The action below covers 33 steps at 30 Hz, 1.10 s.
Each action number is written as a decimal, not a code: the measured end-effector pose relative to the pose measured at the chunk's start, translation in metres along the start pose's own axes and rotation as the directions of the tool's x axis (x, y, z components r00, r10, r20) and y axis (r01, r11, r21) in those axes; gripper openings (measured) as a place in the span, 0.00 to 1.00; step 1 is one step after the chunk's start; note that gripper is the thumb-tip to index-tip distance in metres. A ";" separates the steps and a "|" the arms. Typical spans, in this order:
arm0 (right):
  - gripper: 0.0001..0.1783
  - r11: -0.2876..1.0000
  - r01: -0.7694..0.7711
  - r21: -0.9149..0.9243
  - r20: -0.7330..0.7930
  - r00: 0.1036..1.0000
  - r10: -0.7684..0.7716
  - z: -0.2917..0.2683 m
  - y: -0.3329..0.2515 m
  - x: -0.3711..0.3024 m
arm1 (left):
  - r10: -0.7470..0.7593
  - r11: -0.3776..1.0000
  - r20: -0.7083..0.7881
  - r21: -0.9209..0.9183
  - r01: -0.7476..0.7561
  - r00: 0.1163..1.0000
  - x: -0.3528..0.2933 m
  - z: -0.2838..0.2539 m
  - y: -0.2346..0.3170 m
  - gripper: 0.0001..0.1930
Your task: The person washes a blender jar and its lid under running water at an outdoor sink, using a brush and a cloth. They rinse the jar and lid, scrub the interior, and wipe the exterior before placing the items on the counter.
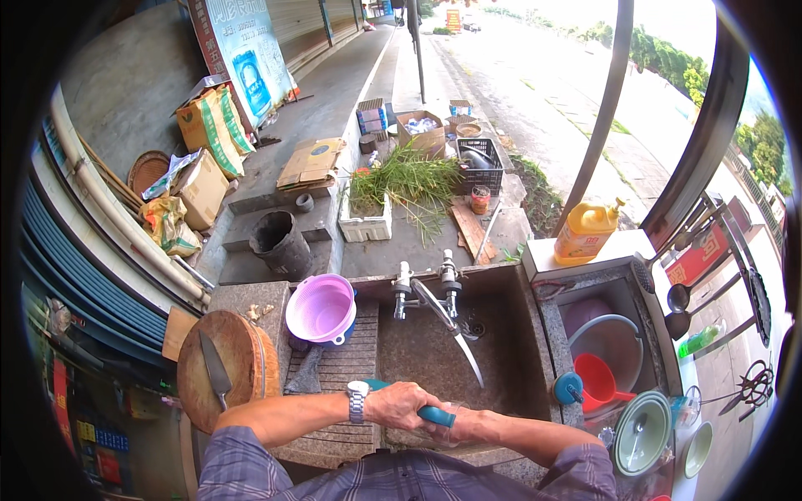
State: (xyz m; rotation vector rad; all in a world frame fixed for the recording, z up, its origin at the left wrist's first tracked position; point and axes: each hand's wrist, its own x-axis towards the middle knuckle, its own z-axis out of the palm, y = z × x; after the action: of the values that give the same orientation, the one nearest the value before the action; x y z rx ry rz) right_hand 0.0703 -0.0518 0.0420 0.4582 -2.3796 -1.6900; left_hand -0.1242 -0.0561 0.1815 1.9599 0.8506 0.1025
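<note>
My left hand, with a metal watch on its wrist, is closed round a curved teal thing whose kind I cannot make out. My right hand meets it from the other side over the near edge of the stone sink; its fingers are mostly hidden. Beyond the hands, a pale hose hangs from two metal taps into the basin. On the ribbed stone draining board left of the basin sits a pink-purple basin.
At left a knife lies on a round wooden chopping block. Right of the sink are a red dipper, a grey basin, a green lid and a yellow pump bottle. Ahead, cut greens fill a white box.
</note>
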 end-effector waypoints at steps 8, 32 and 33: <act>0.18 -0.153 -0.403 0.902 0.421 0.900 0.114 -0.004 0.019 0.004 | -0.075 0.997 0.011 0.022 0.075 0.997 -0.002 -0.001 0.002 0.26; 0.07 -0.328 -0.276 0.903 0.389 0.851 0.354 0.003 -0.051 0.018 | -0.039 0.999 0.031 -0.018 0.040 0.999 -0.005 0.007 -0.006 0.25; 0.07 -0.218 -0.276 0.936 0.339 0.871 0.355 0.004 -0.055 0.017 | -0.036 0.999 0.031 -0.018 0.037 0.999 -0.005 0.008 -0.006 0.25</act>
State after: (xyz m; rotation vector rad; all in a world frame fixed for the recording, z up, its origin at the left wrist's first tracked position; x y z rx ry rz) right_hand 0.0605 -0.0707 -0.0117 -0.0638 -2.8161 0.7765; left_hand -0.1280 -0.0634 0.1744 1.9231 0.8618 0.0584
